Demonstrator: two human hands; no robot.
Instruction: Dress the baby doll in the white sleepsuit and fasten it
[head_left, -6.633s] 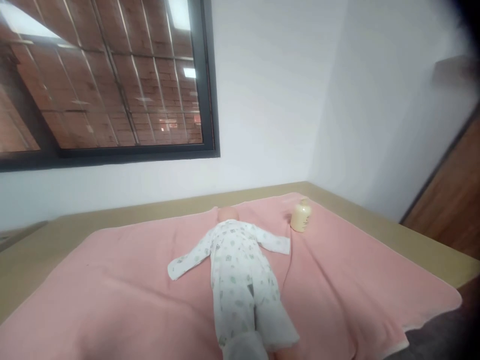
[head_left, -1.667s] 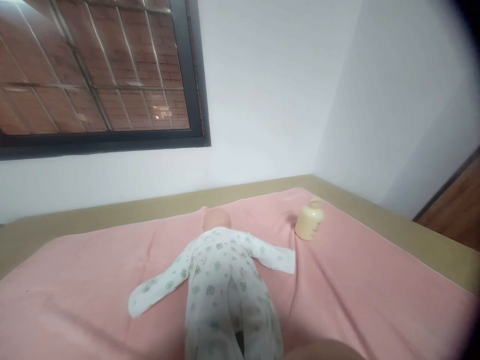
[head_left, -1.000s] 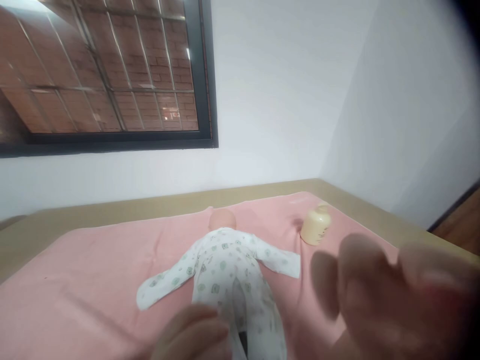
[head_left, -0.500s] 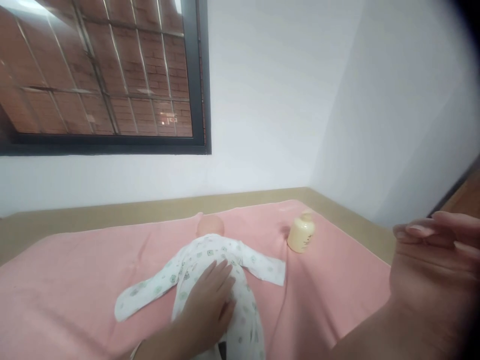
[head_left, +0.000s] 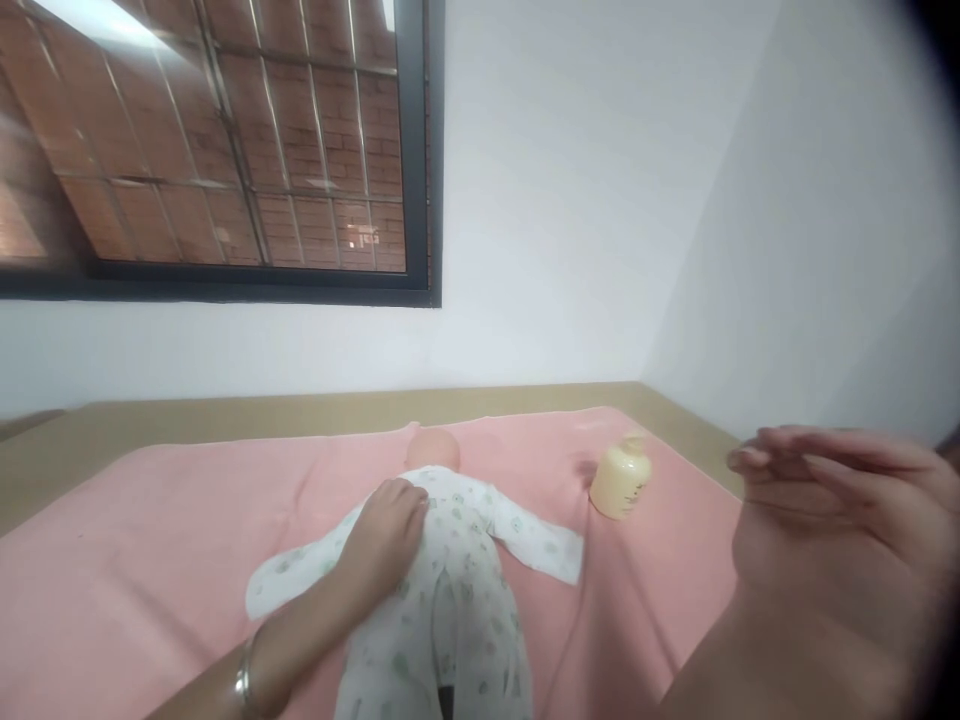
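A baby doll in a white suit with small green prints [head_left: 465,540] lies on a pink cloth [head_left: 202,520]. Its smooth round head [head_left: 433,450] points to the far side, and its sleeves are spread out. My left hand [head_left: 386,530] rests on the doll's upper back near the left shoulder, fingers laid on the fabric and holding nothing. A silver bangle [head_left: 244,680] circles that wrist. Raised at the right edge is my right hand [head_left: 832,510], apart from the doll. Its fingers are bent and pressed together in a cupped shape, with nothing visible in them.
A pale yellow bottle [head_left: 621,480] stands upright on the cloth, right of the doll's sleeve. Behind the cloth runs a tan surface edge [head_left: 315,412] against a white wall [head_left: 540,200]. A dark-framed window with bars [head_left: 420,180] is at upper left.
My left hand has moved from the middle of the doll's back up toward its left shoulder. The raised right hand now shows further to the left. The view has shifted slightly.
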